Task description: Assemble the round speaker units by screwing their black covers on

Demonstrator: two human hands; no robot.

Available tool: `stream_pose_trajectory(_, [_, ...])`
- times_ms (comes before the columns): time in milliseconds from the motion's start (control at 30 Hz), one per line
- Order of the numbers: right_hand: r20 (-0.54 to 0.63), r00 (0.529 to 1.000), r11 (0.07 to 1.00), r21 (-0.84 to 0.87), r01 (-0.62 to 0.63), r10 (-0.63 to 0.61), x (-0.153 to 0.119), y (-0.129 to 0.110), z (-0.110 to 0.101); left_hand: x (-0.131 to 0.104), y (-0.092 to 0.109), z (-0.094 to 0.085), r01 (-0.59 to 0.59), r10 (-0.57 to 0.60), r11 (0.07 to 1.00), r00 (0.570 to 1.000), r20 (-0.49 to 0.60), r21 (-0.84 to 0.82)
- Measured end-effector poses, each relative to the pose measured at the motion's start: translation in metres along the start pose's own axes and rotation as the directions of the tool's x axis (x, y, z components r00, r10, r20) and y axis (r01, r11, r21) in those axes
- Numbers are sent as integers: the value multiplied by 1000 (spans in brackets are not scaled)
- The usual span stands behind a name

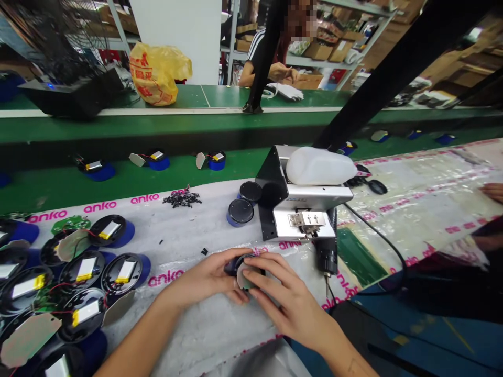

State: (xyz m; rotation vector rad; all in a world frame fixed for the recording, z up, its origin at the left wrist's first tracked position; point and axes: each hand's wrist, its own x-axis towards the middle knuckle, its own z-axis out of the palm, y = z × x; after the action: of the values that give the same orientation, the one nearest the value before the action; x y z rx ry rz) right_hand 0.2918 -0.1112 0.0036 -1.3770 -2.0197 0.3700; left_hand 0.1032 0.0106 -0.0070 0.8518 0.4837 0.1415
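My left hand (202,277) is wrapped round a small round dark blue housing (231,267) and holds it just above the covered table. My right hand (288,296) is on the same piece, its fingers pressed on a pale disc-like circuit board (243,280) at the housing's open face. The fingers hide most of the inside. Beyond the hands lie two blue housings with black tops, one of them a round housing (240,212). A small pile of black screw-like bits (183,199) lies farther left.
Several open blue housings (118,230) with silver batteries and wired boards crowd the left. A metal-fronted machine (306,193) carries a white bottle-like object (322,165); a power screwdriver (327,256) lies beside it. More housings line the green conveyor (243,157). Another person sits across.
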Motion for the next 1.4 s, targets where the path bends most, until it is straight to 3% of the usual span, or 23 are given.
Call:
stream_pose_trajectory(200, [70, 998, 998, -65, 13, -9, 6, 1, -10, 1, 1, -2, 31, -30, 999, 998, 56, -8])
stream_pose_trajectory(400, [127, 991, 995, -89, 46, -34, 9, 1, -16, 2, 0, -3, 22, -23, 999, 1000, 18, 44])
stream_pose_trajectory(533, [180, 983, 989, -151, 12, 15, 16, -8, -21, 3, -4, -4, 14, -15, 999, 1000, 7, 51])
stream_pose_trajectory(833, [30, 997, 983, -173, -66, 72, 16, -13, -8, 7, -17, 0, -4, 8, 998, 997, -76, 61])
stream_pose_trajectory(1033, [-53, 997, 980, -188, -65, 56, 12, -1, -2, 14, -38, -8, -57, 71, 989, 992, -104, 136])
stream_pose_trajectory(1200, [-94, 995, 974, -217, -61, 41, 6, 10, 6, 14, -41, -9, -59, 89, 968, 989, -114, 243])
stream_pose_trajectory(1400, [-88, 996, 977, -212, -20, 2, 7, 20, 8, 21, -41, -8, -198, 277, 915, 941, -193, 350])
